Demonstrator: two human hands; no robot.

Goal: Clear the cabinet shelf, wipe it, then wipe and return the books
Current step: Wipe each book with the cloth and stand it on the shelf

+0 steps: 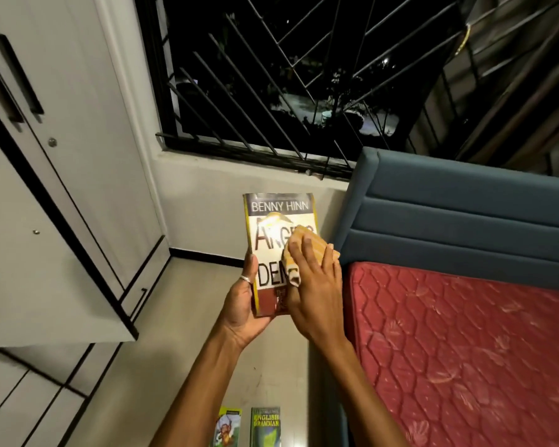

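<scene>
At centre frame the left hand (244, 304) pinched only the book's (279, 240) lower-left corner while the right hand (313, 288) pressed a cloth (307, 245) flat against its cover, so a hard wipe could have twisted it loose.

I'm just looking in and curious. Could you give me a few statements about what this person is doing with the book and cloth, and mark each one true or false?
1. The left hand holds the Benny Hinn book by its lower left edge. True.
2. The right hand presses an orange cloth against the book's cover. True.
3. The book lies flat on the red mattress. False: it is held up in the air, to the left of the mattress.
4. Two more books lie on the floor below, one an English Grammar book, the other a green book with a monkey. True.
5. The cabinet doors stand wide open. False: they look closed.
</scene>
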